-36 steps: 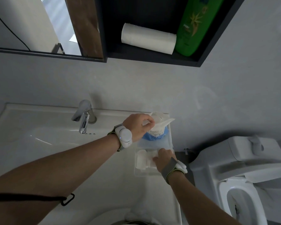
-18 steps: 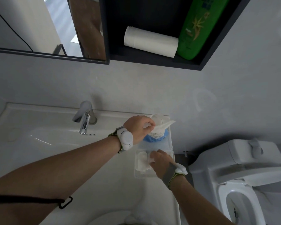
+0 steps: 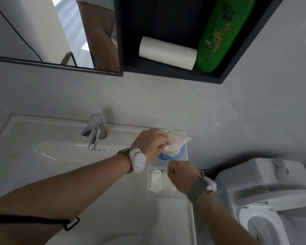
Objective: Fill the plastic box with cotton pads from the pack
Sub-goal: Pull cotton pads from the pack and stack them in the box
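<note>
plastic box (image 3: 151,196) at the tabletop's right edge, cotton pads (image 3: 156,181) inside along its left wall. right hand (image 3: 181,175) above the box, fingers curled; can't tell if it holds a pad. farther back, left hand (image 3: 153,145) grips the pack (image 3: 173,150) by its open top, near the far right corner. pads look light, soft, compressible: pinch stacks by the edges.

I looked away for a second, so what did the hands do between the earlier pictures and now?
The right hand has lifted out of the plastic box, where it was down among the cotton pads, and moved up toward the pack; whether it holds anything is unclear. The left hand still grips the pack, and box and pack stay on the sink ledge.
</note>
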Tool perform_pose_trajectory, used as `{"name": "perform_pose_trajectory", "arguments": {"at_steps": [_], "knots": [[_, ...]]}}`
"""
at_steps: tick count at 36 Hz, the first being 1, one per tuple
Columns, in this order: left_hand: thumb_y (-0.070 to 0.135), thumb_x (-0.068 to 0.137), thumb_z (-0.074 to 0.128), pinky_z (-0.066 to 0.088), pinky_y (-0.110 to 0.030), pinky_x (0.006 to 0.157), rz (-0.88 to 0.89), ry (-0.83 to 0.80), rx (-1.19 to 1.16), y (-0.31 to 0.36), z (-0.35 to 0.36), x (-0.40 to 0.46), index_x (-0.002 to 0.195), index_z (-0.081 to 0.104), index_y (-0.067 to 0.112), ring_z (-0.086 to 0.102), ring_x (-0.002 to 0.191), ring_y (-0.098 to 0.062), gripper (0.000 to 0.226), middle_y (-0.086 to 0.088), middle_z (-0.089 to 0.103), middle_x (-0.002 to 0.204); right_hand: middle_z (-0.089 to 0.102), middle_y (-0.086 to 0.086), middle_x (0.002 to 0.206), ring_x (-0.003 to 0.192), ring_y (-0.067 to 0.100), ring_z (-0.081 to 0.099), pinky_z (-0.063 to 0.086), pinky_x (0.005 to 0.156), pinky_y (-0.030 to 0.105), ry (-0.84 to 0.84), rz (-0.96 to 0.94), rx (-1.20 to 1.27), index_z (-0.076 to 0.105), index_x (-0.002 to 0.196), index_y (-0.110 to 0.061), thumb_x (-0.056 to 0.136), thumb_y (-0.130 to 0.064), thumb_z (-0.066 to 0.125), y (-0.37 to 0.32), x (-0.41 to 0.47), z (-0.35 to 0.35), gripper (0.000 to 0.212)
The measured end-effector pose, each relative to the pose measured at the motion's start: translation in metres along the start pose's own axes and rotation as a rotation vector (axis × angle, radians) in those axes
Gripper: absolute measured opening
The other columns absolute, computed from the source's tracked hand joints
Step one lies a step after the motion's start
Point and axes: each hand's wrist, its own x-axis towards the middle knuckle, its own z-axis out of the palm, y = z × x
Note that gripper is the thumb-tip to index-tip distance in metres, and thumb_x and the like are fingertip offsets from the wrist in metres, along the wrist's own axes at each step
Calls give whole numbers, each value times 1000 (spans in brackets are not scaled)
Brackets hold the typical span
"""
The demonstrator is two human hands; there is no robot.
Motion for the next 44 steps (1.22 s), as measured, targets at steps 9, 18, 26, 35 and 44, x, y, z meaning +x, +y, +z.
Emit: {"name": "perform_pose_trajectory", "arguments": {"at_steps": [9, 18, 26, 35, 44], "knots": [[19, 97, 56, 30, -42, 111, -69, -30, -86, 2, 10, -1, 107, 69, 27, 36, 139, -20, 19, 6, 44, 150, 74, 2, 94, 82, 23, 68, 56, 76, 33, 432, -182, 147, 73, 100, -15, 85, -6, 53, 6, 45, -74, 27], [20, 94, 58, 30, -40, 111, -55, -65, -139, 4, 9, -3, 106, 73, 33, 37, 138, -18, 23, 10, 36, 155, 68, 1, 100, 92, 26, 67, 47, 72, 31, 44, -103, -373, 64, 111, -24, 94, -23, 45, -12, 78, -82, 26], [29, 91, 64, 38, -41, 106, -2, 17, -89, -8, 14, -6, 102, 72, 37, 44, 131, -15, 15, 16, 39, 150, 67, 3, 108, 98, 26, 65, 38, 73, 28, 2, -173, -443, 61, 110, -18, 95, -29, 40, -17, 83, -71, 28], [27, 91, 64, 50, -28, 84, -6, 34, -62, -4, 10, -11, 95, 73, 34, 49, 117, -5, 12, 17, 39, 130, 60, 2, 113, 100, 23, 58, 38, 81, 29, -178, -119, -529, 55, 115, -18, 96, -33, 32, -20, 87, -68, 33], [31, 94, 60, 46, -24, 75, -71, 34, 20, -5, 1, -12, 103, 69, 36, 51, 106, -3, 14, 17, 38, 129, 67, -3, 94, 90, 23, 65, 46, 79, 30, -46, -187, -408, 65, 92, -25, 91, -41, 35, -17, 83, -64, 34]]}}
